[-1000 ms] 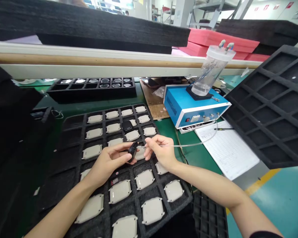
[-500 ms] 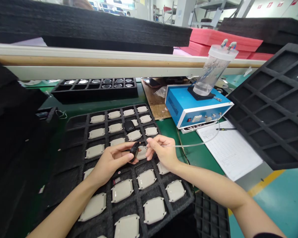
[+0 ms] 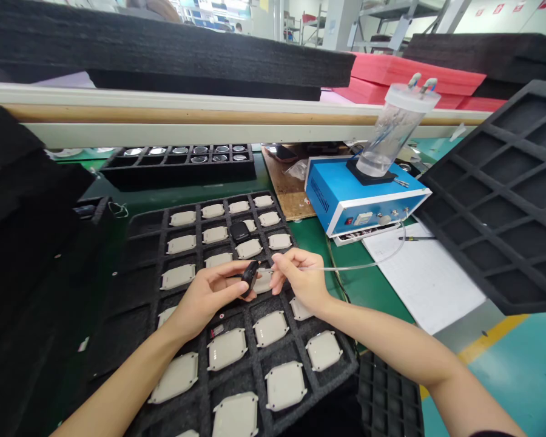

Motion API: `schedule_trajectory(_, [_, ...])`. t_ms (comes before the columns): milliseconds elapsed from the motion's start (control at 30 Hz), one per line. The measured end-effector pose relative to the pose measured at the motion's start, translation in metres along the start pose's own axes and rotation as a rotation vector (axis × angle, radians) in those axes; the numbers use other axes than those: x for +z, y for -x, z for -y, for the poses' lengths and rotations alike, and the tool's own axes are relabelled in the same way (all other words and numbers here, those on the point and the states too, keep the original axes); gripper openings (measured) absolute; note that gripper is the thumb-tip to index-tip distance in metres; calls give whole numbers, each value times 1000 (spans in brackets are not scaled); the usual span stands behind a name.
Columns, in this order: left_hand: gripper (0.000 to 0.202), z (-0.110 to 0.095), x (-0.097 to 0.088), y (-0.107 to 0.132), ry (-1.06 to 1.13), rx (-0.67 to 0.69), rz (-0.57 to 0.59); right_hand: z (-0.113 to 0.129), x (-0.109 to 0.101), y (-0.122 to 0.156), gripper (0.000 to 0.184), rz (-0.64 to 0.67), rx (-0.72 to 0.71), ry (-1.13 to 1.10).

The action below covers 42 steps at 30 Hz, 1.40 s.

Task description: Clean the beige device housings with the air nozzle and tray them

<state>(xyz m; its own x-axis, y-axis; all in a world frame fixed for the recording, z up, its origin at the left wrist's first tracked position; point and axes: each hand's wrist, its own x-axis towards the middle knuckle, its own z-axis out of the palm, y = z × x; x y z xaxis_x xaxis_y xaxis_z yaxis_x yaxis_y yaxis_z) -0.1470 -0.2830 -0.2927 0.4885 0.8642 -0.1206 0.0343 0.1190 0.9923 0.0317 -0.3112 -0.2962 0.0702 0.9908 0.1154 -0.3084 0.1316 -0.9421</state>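
Note:
Between the thumb and fingers of my left hand [image 3: 209, 294] is a small black watch case [image 3: 250, 279], tilted on edge. My right hand [image 3: 303, 279] pinches the tip end of a clear thin tube [image 3: 346, 267], its slim nozzle [image 3: 264, 271] pointing left at the case's upper edge. I cannot tell whether nozzle and case touch. Both hands hover over a black foam tray [image 3: 250, 358] holding rows of pale beige watch housings [image 3: 271, 328]. Another black case [image 3: 239, 231] lies in the tray, beside a beige housing.
A blue dispensing machine [image 3: 368, 194] at the back right carries a clear cylinder [image 3: 394, 130] and feeds the tube. Written sheets with a pen [image 3: 416, 238] lie at right. An empty-celled foam tray [image 3: 505, 194] leans there. A tray of round parts [image 3: 177, 167] sits behind, under a shelf [image 3: 186, 130].
The whole view has shifted slightly, so everything sits a little farther right. Both hands keep nearly the same pose, with the nozzle still at the black watch case.

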Motion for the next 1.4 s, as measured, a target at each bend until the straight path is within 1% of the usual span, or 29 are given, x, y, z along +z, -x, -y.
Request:
schedule_trajectory(500, [39, 2, -1, 0, 20, -3, 3, 0, 0, 1, 31, -3, 8, -7])
schedule_trajectory(667, [39, 3, -2, -1, 19, 12, 26, 1, 1, 1, 32, -7, 9, 0])
schedule_trajectory(833, [39, 4, -2, -2, 27, 31, 21, 0, 0, 1, 31, 2, -1, -1])
schedule_trajectory(1067, [31, 5, -1, -1, 95, 35, 70, -1, -1, 1, 28, 14, -20, -23])
schedule_trajectory(1400, [31, 7, -3, -2, 93, 47, 89, 0, -1, 1, 30, 12, -15, 0])
